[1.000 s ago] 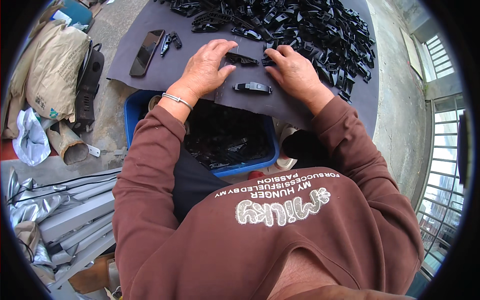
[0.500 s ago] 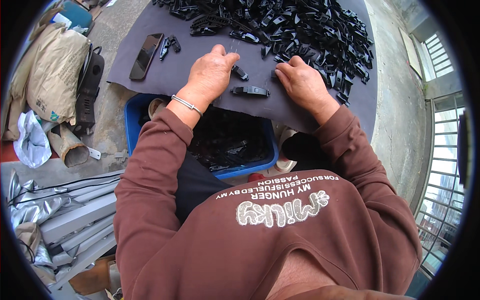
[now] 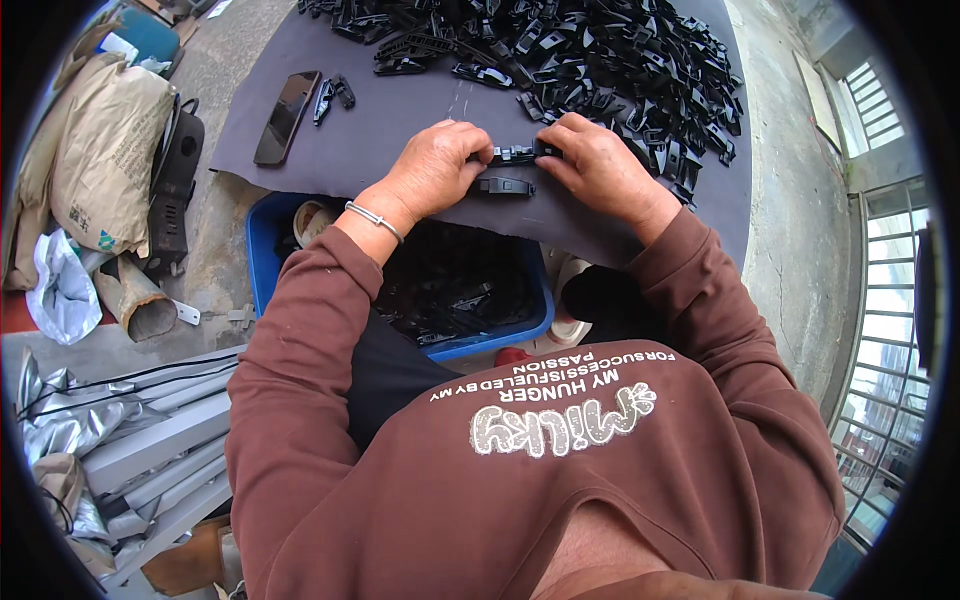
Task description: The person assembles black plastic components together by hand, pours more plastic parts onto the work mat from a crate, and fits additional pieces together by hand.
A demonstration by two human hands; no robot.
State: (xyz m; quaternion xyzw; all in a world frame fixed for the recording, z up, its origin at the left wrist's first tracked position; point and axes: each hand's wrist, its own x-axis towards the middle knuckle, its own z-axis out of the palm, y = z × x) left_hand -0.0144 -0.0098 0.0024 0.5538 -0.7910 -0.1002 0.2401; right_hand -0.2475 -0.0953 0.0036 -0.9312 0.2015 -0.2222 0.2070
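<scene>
Between my two hands a long, black plastic part (image 3: 514,154) is held level just over the grey table covering. My left hand (image 3: 436,165), with a silver bracelet at the wrist, pinches its left end. At its right end the fingers of my right hand (image 3: 600,172) are closed on it; whether it is one piece or two joined together I cannot tell. A similar black clip-like piece (image 3: 506,187) lies just below, on the near side of my fingers. Beyond my hands a large heap of black plastic parts (image 3: 640,80) spreads over the far side.
On the grey sheet (image 3: 380,130) to the left lie a phone (image 3: 288,118) and small black pieces (image 3: 333,96). Below the near edge stands a blue bin (image 3: 485,346) with black parts inside. Paper sacks (image 3: 112,150) and grey metal-looking lengths (image 3: 170,430) are at far left.
My hands have come closer together and now hold the black part between them. The piece that lay beside my left hand is no longer seen on the sheet.
</scene>
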